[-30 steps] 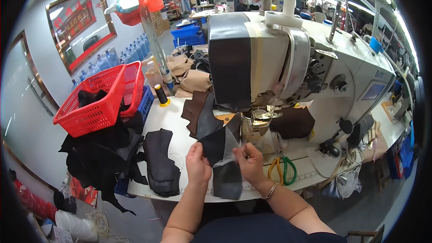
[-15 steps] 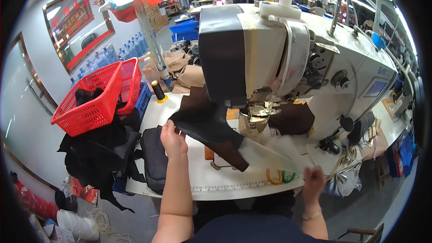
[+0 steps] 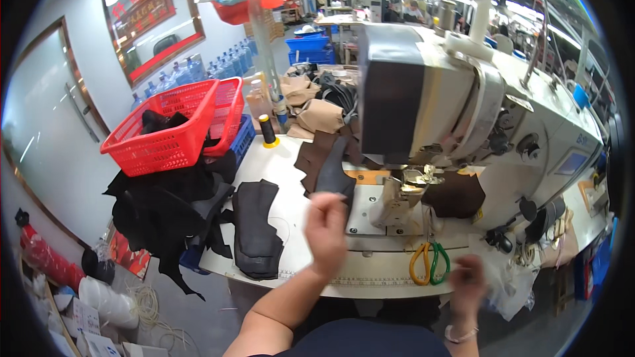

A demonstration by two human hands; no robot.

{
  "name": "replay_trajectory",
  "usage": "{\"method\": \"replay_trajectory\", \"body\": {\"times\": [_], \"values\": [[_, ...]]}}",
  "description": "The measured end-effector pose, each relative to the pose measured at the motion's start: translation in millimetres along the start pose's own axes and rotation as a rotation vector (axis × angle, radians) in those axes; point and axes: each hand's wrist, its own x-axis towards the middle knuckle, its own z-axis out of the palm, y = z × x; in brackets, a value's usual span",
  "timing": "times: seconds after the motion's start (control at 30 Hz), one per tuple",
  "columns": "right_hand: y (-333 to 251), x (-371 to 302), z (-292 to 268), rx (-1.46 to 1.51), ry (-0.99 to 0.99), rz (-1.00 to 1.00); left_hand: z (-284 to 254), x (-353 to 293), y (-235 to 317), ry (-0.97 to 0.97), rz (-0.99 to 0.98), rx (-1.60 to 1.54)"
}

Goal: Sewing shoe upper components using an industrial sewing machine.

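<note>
My left hand is over the near side of the white sewing table, fingers curled closed; whatever they may hold is hidden. Just behind it lies a dark leather piece with a brown, stepped-edge part, left of the sewing machine's needle area. My right hand is smeared by motion at the front edge. Close to its left lie scissors with one yellow and one green handle loop. A stack of dark cut pieces rests on the table to the left.
The large sewing machine head rises over the table. Red baskets stand at the left above hanging black scraps. A black thread spool stands near the back edge. Clear plastic hangs at the right front.
My left hand has moved right and nearer, and the dark piece it held out now lies beside the needle area. The clear sheet stretched toward my right hand is gone from there. My view has turned left.
</note>
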Motion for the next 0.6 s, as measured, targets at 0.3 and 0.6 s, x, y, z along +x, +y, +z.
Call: {"method": "replay_trajectory", "body": {"times": [0.3, 0.6], "values": [[-19, 44, 160, 0.041, -0.588, -0.341, -66, 59, -5, -0.322, 0.08, 0.255], [-8, 30, 214, -0.285, -0.894, -0.345, -217, 168, -143, -0.612, -0.414, 1.701]]}}
